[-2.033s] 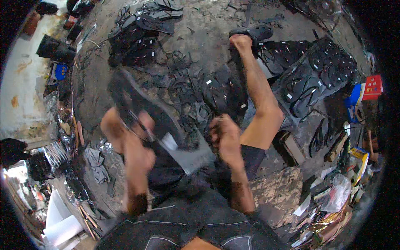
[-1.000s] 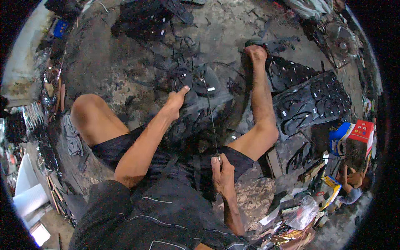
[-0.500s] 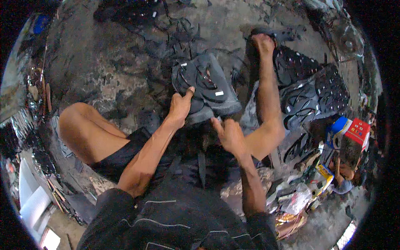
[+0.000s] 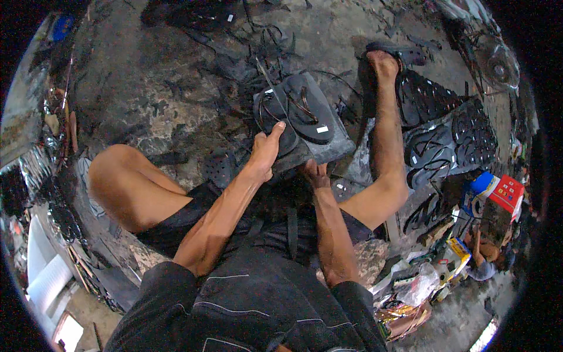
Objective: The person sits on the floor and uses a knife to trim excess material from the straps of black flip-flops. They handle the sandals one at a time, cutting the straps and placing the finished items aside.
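A pair of black flip-flops (image 4: pixel 314 130) with white labels lies on a grey, film-like sheet or bag (image 4: pixel 337 144); which of the two it is I cannot tell. My left hand (image 4: pixel 265 149) grips the pair at its near left side, thumb on top, the other fingers hidden beneath. At the near edge of the grey sheet, my right hand (image 4: pixel 317 174) is closed with its fingers curled. What it holds, if anything, is too dark to make out.
More black flip-flops (image 4: pixel 431 146) are laid out in rows beyond my right leg. A red, white and blue box (image 4: pixel 498 190) stands at the right, near a heap of plastic bags and packaging (image 4: pixel 413 284). Another person's arm (image 4: pixel 478 249) shows there. Dark scraps (image 4: pixel 234 61) litter the far floor.
My right hand has turned and drawn in under the near edge of the grey sheet. My left hand keeps its grip on the flip-flops. The whole view has shifted slightly.
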`<state>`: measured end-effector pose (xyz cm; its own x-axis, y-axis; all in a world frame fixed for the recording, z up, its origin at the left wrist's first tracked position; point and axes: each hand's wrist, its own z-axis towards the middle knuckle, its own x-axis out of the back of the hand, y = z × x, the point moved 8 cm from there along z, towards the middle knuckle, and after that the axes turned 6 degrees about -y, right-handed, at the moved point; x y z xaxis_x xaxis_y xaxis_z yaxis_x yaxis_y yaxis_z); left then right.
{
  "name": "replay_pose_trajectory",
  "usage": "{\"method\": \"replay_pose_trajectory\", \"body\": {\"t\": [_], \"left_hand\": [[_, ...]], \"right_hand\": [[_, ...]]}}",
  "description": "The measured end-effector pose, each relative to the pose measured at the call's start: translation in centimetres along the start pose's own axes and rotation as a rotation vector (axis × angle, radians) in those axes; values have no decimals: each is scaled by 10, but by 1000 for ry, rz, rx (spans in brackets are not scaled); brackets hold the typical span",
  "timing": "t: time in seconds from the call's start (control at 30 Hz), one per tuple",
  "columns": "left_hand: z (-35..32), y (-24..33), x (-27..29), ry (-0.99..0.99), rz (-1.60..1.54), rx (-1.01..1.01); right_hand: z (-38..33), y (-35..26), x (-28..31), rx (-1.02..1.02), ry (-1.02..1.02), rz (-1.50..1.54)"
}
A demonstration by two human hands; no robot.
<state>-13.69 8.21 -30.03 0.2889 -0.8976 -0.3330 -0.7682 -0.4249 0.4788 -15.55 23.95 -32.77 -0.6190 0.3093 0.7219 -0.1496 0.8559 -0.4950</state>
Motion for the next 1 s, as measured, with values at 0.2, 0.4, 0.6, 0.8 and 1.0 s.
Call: {"method": "replay_pose_trajectory", "body": {"t": [0.2,0.4,0.6,0.8,1.0], "left_hand": [[17,-5,4,-20,-2,5],[16,-4,16,105,134,22],[-8,12,22,249,120,-42],[-169,33,31,138,253,-139],[-263,69,-2,338,714,-520]], "right_hand": [[32,6,-8,-50,22,33],[62,17,3,-102,41,98],[100,27,16,-86,98,252],[104,-18,1,199,300,1005],[-49,-161,142,86,306,1540]]}}
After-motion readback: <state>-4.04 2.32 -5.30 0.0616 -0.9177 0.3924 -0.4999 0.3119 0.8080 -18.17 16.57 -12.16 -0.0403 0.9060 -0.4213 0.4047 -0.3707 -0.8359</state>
